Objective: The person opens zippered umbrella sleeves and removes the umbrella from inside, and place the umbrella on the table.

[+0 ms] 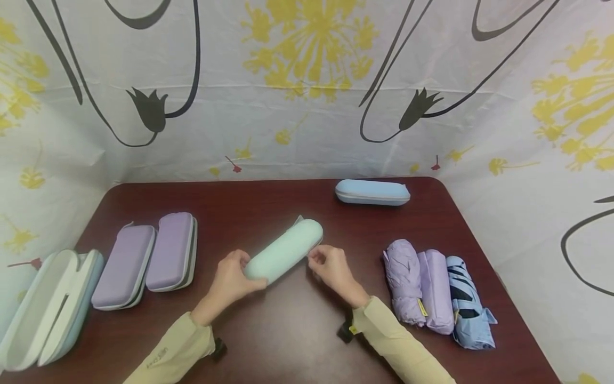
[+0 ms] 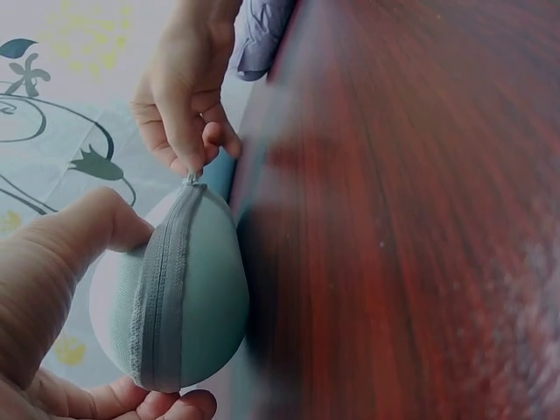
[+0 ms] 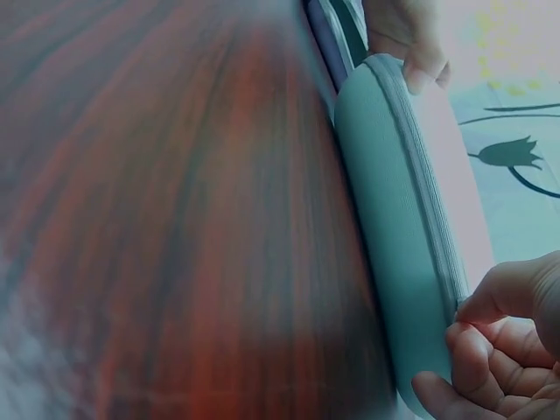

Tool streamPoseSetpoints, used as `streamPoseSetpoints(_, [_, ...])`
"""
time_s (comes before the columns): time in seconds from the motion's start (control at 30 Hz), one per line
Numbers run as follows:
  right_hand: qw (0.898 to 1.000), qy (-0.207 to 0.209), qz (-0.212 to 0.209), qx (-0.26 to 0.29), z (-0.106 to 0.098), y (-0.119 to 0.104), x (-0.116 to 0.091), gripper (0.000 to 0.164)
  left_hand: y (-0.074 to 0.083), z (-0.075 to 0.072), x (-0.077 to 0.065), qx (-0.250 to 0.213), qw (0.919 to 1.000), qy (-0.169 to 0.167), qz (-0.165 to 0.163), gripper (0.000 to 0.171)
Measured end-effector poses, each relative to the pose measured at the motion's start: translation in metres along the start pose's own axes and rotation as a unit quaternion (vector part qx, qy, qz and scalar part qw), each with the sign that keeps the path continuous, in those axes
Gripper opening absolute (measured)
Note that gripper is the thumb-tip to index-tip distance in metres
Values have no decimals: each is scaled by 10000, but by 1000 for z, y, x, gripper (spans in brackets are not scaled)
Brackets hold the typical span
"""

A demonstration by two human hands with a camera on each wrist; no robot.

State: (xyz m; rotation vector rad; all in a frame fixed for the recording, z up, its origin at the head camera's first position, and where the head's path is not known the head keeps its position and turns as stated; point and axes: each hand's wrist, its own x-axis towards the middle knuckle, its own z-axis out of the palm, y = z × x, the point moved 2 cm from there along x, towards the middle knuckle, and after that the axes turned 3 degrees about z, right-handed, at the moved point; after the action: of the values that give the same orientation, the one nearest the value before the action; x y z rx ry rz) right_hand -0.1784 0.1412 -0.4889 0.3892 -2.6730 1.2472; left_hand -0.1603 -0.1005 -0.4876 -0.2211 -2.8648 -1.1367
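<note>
A mint-green zippered hard case point(image 1: 284, 252) lies slantwise over the middle of the dark red table, its grey zipper point(image 3: 422, 175) running along the side. My left hand point(image 1: 231, 280) grips the case's near-left end, thumb on one side and fingers on the other. At the case's right side, my right hand point(image 1: 332, 269) pinches the small zipper pull point(image 2: 192, 178) between thumb and fingertip. In the right wrist view the zipper line looks closed from the left hand down to the pinched pull.
Two purple cases point(image 1: 126, 264) lie on the left, beside an open light-blue case point(image 1: 59, 309) with a pale lining. A closed blue case point(image 1: 372, 192) sits at the back right. On the right are a lilac folded umbrella point(image 1: 404, 280), a smooth lilac pouch point(image 1: 436, 293) and a blue folded umbrella point(image 1: 471, 306).
</note>
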Motion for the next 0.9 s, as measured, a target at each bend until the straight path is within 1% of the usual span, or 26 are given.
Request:
streamPoseSetpoints(0.23, [9997,68,-215,-100,1,-1,-1,8,4,1,-1,74,10000,-14,-65,53])
streamPoseSetpoints(0.57, [9998,-26,-176,-40,2,-4,-2,8,5,5,-4,167,9998,120,-33,52])
streamPoseSetpoints(0.77, [9999,-36,-128,-60,4,-5,-2,10,8,6,-7,210,9995,233,-29,52])
streamPoseSetpoints(0.9, [9999,-140,-64,-9,4,-6,-2,8,9,7,-7,201,9994,297,0,52])
